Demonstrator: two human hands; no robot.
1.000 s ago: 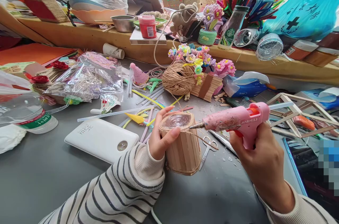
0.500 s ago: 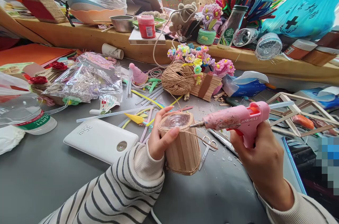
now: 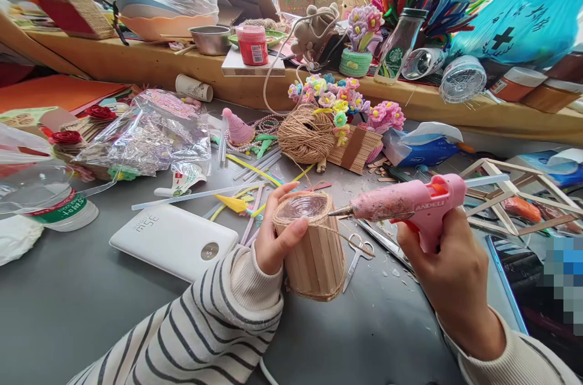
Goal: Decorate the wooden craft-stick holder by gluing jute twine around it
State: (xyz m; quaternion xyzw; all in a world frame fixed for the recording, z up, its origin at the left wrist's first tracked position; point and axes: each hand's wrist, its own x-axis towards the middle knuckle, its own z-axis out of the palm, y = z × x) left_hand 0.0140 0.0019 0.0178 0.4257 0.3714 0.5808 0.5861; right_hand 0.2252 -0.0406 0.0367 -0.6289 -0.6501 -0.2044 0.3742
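My left hand [image 3: 276, 233] is wrapped round a small pot made of wooden sticks [image 3: 314, 260], thumb pressed on its twine-bound rim. A clear plastic bottle base shows inside the pot's top. My right hand [image 3: 449, 269] grips a pink hot glue gun [image 3: 410, 206], whose metal nozzle points left at the pot's rim, just short of touching it. A strand of jute twine runs from the rim toward a ball of twine [image 3: 306, 135] behind the pot.
Small scissors [image 3: 357, 254] lie right of the pot on the grey table [image 3: 91, 306]. A white power bank [image 3: 175, 240] lies to the left, glue sticks and pipe cleaners beyond it. A wooden stick frame [image 3: 510, 194] is at right. A wooden shelf [image 3: 150, 63] crowded with craft goods runs along the back.
The glue gun has drifted slightly to the right, its nozzle a touch farther from the pot's rim. My left hand and the pot have stayed in place.
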